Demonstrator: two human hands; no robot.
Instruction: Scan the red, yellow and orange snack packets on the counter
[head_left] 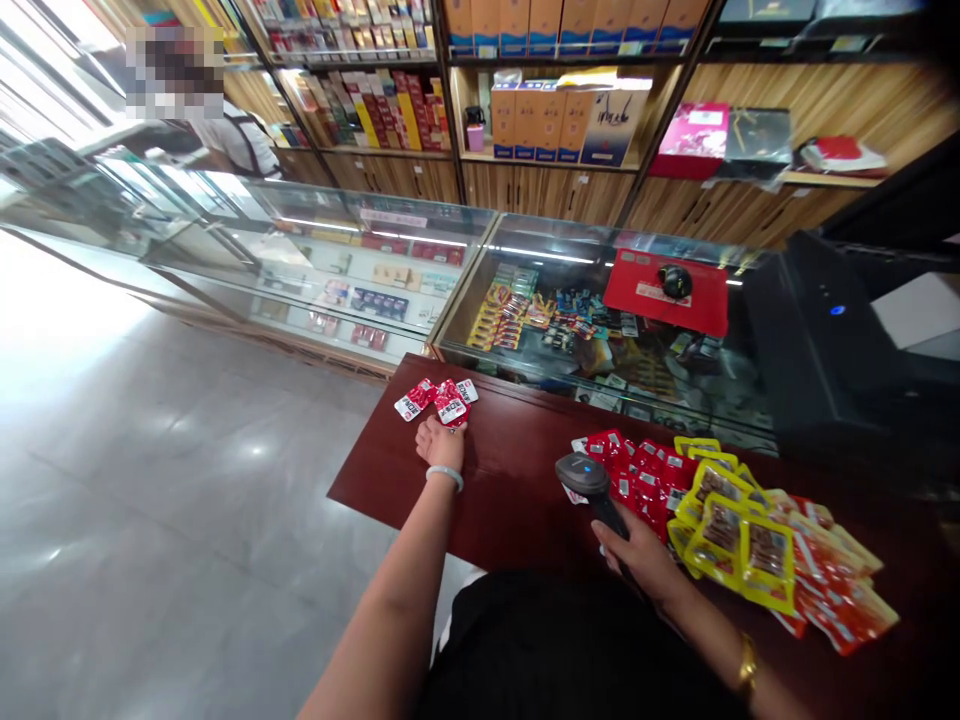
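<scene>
My left hand (pixel 441 445) is at the left part of the dark red tabletop, its fingers curled at the lower edge of a red-and-white snack packet (pixel 451 404). The fingertips are partly hidden. Close beside it lies another red-and-white packet (pixel 415 400). A black barcode scanner (pixel 583 474) is gripped by its handle in my right hand (pixel 637 552), its head tilted toward the left. Just beyond the scanner lies a spread of red packets (pixel 651 482). Yellow-edged snack packets (pixel 721 530) overlap to the right of my right hand, with orange-red packets (pixel 844 575) beside them.
A glass display counter (pixel 465 290) runs behind the tabletop (pixel 510 470). On its glass are a red mat (pixel 626 285) and a black mouse (pixel 675 281). A black terminal (pixel 810 340) stands at the right. Shelves hold boxes (pixel 551 120); a person (pixel 232 135) is at far left.
</scene>
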